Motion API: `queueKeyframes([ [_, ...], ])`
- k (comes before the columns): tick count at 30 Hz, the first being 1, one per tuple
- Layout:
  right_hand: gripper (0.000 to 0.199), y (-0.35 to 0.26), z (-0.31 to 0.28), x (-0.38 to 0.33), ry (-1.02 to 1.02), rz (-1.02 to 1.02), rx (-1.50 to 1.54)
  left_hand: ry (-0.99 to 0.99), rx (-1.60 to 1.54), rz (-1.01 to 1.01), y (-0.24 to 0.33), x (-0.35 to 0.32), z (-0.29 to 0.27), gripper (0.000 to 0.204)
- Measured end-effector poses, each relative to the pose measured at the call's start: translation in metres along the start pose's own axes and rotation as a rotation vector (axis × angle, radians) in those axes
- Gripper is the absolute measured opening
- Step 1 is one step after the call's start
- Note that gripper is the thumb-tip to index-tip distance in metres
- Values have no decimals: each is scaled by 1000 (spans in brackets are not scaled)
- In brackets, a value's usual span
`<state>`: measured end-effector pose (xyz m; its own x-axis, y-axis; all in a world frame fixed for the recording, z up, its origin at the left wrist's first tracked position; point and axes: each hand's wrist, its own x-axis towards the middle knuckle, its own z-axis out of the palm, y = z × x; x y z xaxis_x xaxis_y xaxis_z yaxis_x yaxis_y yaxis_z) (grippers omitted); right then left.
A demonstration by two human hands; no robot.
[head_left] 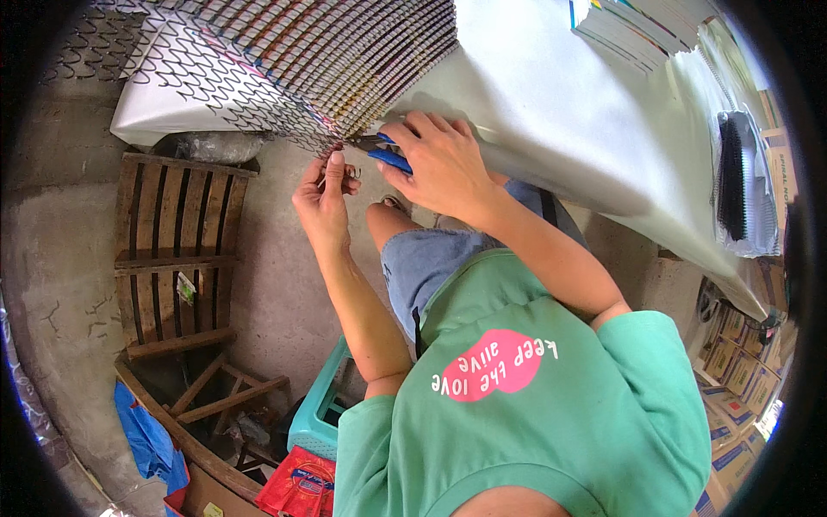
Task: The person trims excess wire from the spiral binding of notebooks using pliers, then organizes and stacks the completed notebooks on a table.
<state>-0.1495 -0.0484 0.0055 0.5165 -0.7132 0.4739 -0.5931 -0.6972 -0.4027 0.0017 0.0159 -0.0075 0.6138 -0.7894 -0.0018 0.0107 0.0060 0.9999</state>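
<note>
My right hand (444,168) is closed around the blue-handled pliers (392,160), whose jaws point left at the corner of a row of spiral-bound notebooks (353,52). Thumb and fingers of my left hand (324,202) pinch the end of a dark wire spiral (320,138) just below that corner. A small loose curl of wire shows by the left fingertips. Many more dark binding spirals (215,82) stick out past the notebooks' edge toward the left. Where the plier jaws meet the wire is too small to tell.
The notebooks lie on a table with a white cover (517,77). Books (637,34) and a bundle of black spirals (732,177) sit toward the right. A wooden pallet (177,250), a teal stool (319,414) and a red packet (301,482) are at left; cartons (741,370) stand at right.
</note>
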Motion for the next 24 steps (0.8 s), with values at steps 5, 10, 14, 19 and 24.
queueKeyframes([
  [5,28,5,4,3,-59,27,23,3,-2,3,-3,0,2,26],
  [10,32,7,-6,-1,-132,87,17,-14,-284,-29,-16,-4,-9,25],
  [14,39,5,-12,1,84,-39,-37,-329,-1076,-338,-42,-2,-21,27],
  [19,42,7,-1,6,123,-45,-41,-89,-1102,-284,-17,-2,5,38],
  [24,36,3,-3,10,24,-23,-26,-7,-861,-92,7,-3,23,40],
])
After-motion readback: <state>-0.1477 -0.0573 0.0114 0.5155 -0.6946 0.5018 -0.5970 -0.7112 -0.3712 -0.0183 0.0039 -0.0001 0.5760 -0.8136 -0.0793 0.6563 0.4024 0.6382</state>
